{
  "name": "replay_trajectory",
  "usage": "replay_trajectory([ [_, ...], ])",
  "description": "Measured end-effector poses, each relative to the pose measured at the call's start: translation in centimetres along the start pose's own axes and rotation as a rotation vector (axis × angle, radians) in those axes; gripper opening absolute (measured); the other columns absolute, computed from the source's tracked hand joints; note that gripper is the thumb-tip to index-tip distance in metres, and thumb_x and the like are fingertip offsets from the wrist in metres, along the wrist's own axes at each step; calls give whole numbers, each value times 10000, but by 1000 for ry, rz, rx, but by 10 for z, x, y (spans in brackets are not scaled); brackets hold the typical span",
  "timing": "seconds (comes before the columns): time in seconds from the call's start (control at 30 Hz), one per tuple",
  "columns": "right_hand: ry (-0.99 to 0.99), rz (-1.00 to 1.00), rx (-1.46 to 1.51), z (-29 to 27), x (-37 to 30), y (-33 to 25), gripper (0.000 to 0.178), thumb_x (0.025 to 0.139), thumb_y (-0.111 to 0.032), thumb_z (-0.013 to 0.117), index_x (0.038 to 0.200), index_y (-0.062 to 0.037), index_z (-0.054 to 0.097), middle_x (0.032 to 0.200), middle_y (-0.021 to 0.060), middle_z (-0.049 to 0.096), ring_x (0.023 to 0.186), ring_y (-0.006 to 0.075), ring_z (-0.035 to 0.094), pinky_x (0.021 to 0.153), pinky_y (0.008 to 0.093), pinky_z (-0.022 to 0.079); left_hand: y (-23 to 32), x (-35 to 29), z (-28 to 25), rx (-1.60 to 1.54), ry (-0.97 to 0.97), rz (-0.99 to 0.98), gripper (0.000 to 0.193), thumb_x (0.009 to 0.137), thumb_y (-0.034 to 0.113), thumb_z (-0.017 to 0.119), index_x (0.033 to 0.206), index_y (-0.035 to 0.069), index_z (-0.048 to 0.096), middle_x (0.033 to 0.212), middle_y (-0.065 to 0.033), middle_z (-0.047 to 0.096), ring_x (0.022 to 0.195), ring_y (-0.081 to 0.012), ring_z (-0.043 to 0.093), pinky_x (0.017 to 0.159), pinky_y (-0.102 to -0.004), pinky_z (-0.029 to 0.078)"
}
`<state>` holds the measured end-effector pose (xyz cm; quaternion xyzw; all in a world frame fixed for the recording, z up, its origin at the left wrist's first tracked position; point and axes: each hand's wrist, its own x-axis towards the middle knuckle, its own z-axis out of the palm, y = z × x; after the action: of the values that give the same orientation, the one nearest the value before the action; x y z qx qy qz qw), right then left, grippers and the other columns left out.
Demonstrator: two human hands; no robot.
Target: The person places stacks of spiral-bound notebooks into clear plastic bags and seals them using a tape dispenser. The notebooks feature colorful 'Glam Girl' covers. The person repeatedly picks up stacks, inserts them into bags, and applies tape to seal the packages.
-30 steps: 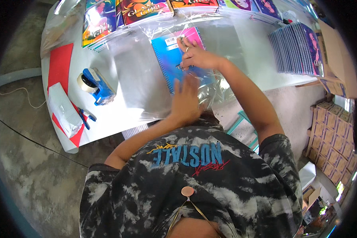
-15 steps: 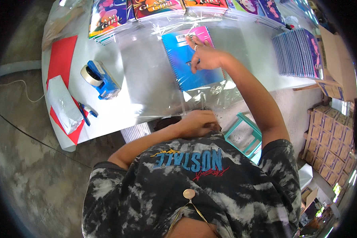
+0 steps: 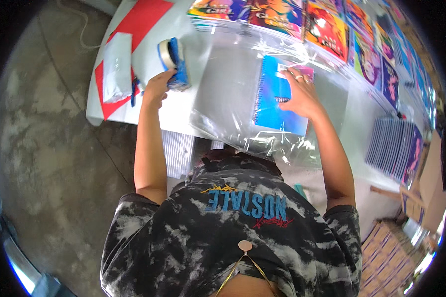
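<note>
Left hand reached one dispenser; right hand on one notebook.

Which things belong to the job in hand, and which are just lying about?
In use, it seems:
blue-pink notebook under the right hand
tape dispenser at the left hand
clear plastic sheet

Apparently lying about:
red sheeting
white package
</note>
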<state>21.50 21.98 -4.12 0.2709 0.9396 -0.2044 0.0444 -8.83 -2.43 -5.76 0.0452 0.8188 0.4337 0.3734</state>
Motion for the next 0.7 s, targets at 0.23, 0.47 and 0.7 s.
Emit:
replay_trajectory([
  [0.23,-3,-20,0,0,0,3,865,558,-296,799,1318,-161,407,1395,115,348,1263,352,333,1022,476,295,-88,-27,-14,-505,-212,164,262,881,188,526,1077,27,592,1077,-73,582,1051,-257,549,889,-389,429],
  [0.47,18,-55,-18,1,2,16,897,510,-355,829,1295,-182,433,1372,96,368,1246,326,356,982,488,311,9,-59,8,-4,569,504,244,873,191,574,928,-22,680,754,-97,672,646,-114,613,588,-243,484],
  [0.7,28,-80,14,5,10,23,970,474,-415,828,1318,-176,413,1389,93,354,1268,333,336,986,515,290,100,-52,207,862,-496,454,408,770,491,645,878,105,716,802,-70,682,715,-153,639,621,-337,497],
])
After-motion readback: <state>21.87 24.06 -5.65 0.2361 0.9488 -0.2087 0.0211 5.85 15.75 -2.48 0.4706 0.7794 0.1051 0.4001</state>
